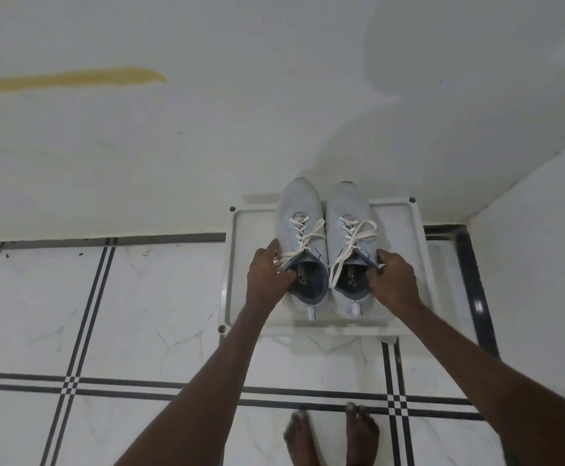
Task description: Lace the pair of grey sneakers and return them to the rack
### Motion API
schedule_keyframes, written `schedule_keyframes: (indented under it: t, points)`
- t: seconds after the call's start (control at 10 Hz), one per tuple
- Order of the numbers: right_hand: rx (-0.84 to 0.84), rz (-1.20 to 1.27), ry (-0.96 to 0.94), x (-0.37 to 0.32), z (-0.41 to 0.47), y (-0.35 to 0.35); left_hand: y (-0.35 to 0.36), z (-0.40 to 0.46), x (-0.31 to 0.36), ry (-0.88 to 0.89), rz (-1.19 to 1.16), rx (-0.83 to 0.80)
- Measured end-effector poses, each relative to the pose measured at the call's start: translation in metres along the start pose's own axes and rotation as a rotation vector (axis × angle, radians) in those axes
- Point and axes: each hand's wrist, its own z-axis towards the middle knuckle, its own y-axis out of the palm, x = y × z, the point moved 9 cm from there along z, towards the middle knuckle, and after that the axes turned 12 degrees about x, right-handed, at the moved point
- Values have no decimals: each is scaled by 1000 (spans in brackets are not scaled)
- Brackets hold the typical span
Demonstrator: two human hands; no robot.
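Reaching forward and down with both bare arms, nearly straight. Left hand (pixel 267 272) curling inward, fingers bent, thumb pointing away from the body. Right hand (pixel 393 279) mirroring it, fingers hooked, knuckles up. Standing barefoot, toes of both feet (pixel 331 435) showing below.

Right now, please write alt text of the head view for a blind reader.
Two hands, left hand and right hand, grip a pair of laced grey sneakers side by side on a white rack shelf, toes toward the wall.
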Motion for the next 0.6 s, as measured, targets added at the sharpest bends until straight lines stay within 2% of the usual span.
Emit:
schedule_keyframes:
  t: [0.2, 0.4, 0.5, 0.6]
  points:
    - [-39, -39, 47, 31, 9, 38, 47, 15, -36, -47, 53, -69]
    - [-32, -1, 113, 39, 4, 46, 60, 18, -51, -58, 79, -108]
    - [-41, 26, 162, 36, 1, 44, 57, 17, -39, -29, 116, -124]
    - [10, 9, 138, 19, 3, 26, 41, 19, -13, 55, 189, -68]
